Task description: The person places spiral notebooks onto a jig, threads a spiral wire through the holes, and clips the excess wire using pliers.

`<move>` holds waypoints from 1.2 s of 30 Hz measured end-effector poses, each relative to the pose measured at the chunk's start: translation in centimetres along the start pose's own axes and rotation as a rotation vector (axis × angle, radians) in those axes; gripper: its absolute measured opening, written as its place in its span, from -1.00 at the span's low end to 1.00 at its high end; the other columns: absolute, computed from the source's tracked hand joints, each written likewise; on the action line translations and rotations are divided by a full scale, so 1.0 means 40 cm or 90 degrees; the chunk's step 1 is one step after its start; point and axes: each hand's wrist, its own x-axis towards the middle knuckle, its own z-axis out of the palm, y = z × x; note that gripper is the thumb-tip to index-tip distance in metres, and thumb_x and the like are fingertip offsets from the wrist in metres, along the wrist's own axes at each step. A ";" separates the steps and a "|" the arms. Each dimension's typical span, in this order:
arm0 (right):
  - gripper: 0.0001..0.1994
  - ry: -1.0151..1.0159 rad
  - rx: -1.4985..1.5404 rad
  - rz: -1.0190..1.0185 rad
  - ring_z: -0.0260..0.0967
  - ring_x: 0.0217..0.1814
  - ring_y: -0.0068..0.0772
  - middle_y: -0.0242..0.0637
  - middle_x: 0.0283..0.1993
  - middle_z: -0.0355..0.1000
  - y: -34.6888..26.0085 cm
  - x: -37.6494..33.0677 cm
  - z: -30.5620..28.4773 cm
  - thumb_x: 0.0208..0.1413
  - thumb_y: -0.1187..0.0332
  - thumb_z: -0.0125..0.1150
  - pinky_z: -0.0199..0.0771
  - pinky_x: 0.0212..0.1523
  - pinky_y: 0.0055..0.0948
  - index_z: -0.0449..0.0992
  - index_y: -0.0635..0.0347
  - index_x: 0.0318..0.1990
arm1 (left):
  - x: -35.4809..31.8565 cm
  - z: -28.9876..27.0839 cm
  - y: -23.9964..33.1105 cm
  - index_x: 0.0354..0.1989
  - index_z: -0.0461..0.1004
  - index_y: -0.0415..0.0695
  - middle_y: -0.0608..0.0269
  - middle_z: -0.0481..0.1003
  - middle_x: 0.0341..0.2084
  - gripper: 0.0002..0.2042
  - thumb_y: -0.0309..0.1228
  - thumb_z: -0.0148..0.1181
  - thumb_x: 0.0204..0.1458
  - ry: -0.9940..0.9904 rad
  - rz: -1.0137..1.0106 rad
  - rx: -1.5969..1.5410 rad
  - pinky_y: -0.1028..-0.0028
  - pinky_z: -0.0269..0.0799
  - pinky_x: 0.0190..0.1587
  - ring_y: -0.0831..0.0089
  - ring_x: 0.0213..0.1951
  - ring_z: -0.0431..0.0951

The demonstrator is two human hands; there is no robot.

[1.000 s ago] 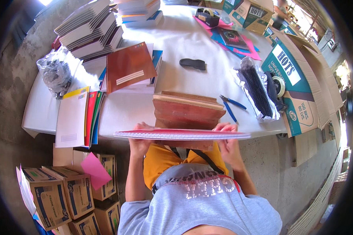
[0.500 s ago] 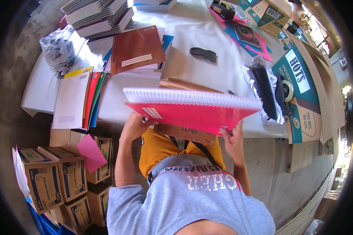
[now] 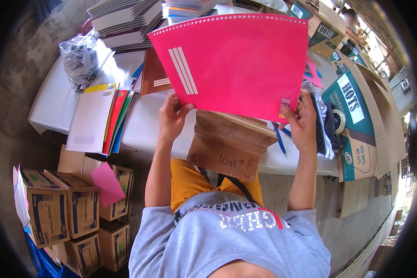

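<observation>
At the near edge of a white-covered table (image 3: 146,123), a person holds up a pink cover (image 3: 236,69), hole row along its far edge. Teal-and-brown carton (image 3: 356,111) to the right. Brown board (image 3: 227,139) sits below the cover, at the table edge. Left hand (image 3: 173,118) pinches the near left corner; right hand (image 3: 303,118) grips the near right corner. Blue tool handles (image 3: 281,141) lie just beside the board.

Pink cover (image 3: 236,65): finished smooth and glossy
Tabletop (image 3: 143,129): covered in white, faintly shiny sheeting
Brown stand (image 3: 231,139): apparently made of wood, scuffed
Bag (image 3: 81,58): made of clear, crinkled plastic
Brown cartons (image 3: 51,215): formed from matt cardboard
Grey shirt (image 3: 227,238): made of matt cloth
</observation>
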 end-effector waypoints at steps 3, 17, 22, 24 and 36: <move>-0.69 -0.020 -0.081 -0.028 0.43 -0.38 -0.55 -0.24 -0.33 0.48 0.019 -0.016 -0.010 0.09 0.44 0.15 0.42 -0.43 -0.54 0.28 0.21 -0.01 | -0.032 0.003 -0.043 -0.11 0.32 -0.25 0.17 0.54 -0.34 -0.69 -0.62 0.20 -0.04 0.017 0.026 -0.011 0.53 0.41 -0.24 0.52 -0.32 0.53; -0.52 0.120 -0.786 0.208 0.31 0.05 -0.18 -0.16 0.03 0.31 0.407 0.104 -0.336 -0.02 0.16 0.24 0.32 0.01 -0.23 0.30 0.06 0.06 | -0.107 -0.043 -0.069 -0.01 0.31 -0.22 0.01 0.44 -0.13 -0.54 -0.56 0.28 -0.16 -0.050 -0.130 0.447 0.32 0.32 0.00 0.19 -0.03 0.44; -0.77 -0.015 -0.951 0.175 0.37 -0.05 -0.02 -0.08 -0.12 0.37 0.547 0.113 -0.353 -0.04 0.40 0.09 0.40 -0.14 -0.02 0.33 0.22 -0.19 | -0.084 0.058 0.145 0.18 0.10 -0.23 0.00 0.18 0.13 -0.20 -0.14 0.39 -0.20 0.230 0.314 0.541 0.07 0.02 0.24 0.01 0.20 0.14; -0.79 -0.014 -0.925 0.191 0.40 -0.11 0.02 -0.04 -0.18 0.40 0.532 0.138 -0.374 0.00 0.43 0.02 0.42 -0.17 -0.02 0.33 0.23 -0.18 | -0.077 0.153 0.228 0.18 0.12 -0.21 0.02 0.20 0.11 -0.21 -0.11 0.37 -0.19 0.180 0.409 0.526 0.01 -0.04 0.24 -0.03 0.21 0.11; -0.64 -0.183 -0.389 -0.014 0.36 -0.23 -0.24 -0.18 -0.29 0.37 -0.036 0.037 -0.293 0.07 0.33 0.13 0.35 -0.15 -0.29 0.42 -0.12 0.07 | -0.036 0.409 0.242 -0.21 0.36 -0.10 0.16 0.32 -0.25 -0.45 0.04 0.33 -0.28 -0.064 0.316 0.585 -0.10 -0.43 0.25 0.15 0.17 0.21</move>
